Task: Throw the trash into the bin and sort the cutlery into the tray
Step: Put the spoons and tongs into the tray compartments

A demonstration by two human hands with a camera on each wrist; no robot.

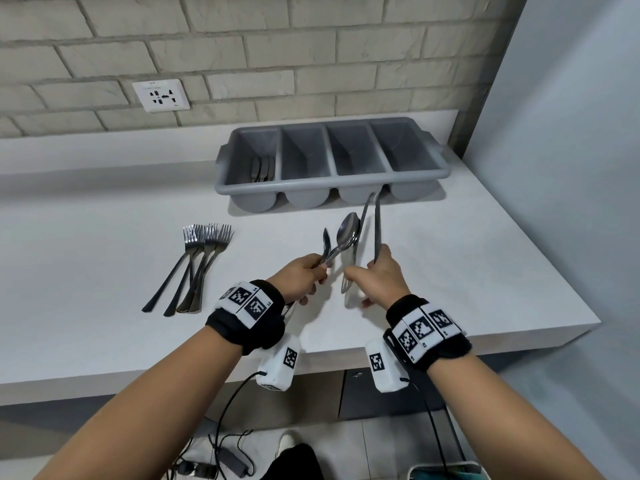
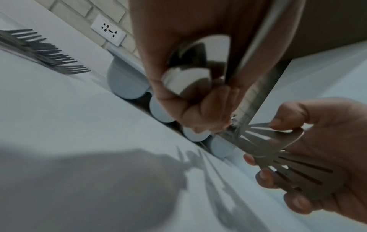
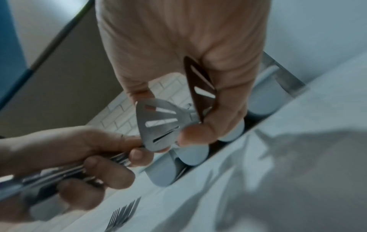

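My left hand (image 1: pixel 304 271) grips a bunch of spoons (image 1: pixel 343 237) by the handles, bowls pointing up towards the tray. One spoon bowl (image 2: pixel 194 70) lies against the left hand's fingers (image 2: pixel 198 109). My right hand (image 1: pixel 381 275) pinches flat slotted utensils (image 1: pixel 376 223); their slotted ends (image 3: pixel 158 125) fan out under its fingers (image 3: pixel 208 128). The two hands are close together above the counter. The grey four-compartment tray (image 1: pixel 332 180) stands behind them, with knives (image 1: pixel 263 168) in its leftmost compartment. Several forks (image 1: pixel 197 261) lie piled on the counter to the left.
The white counter (image 1: pixel 485 271) ends at a front edge near my wrists and at a right edge beside a grey wall. A wall socket (image 1: pixel 161 95) sits on the brick wall. Cables lie on the floor below, beside a white-rimmed container (image 1: pixel 446 471).
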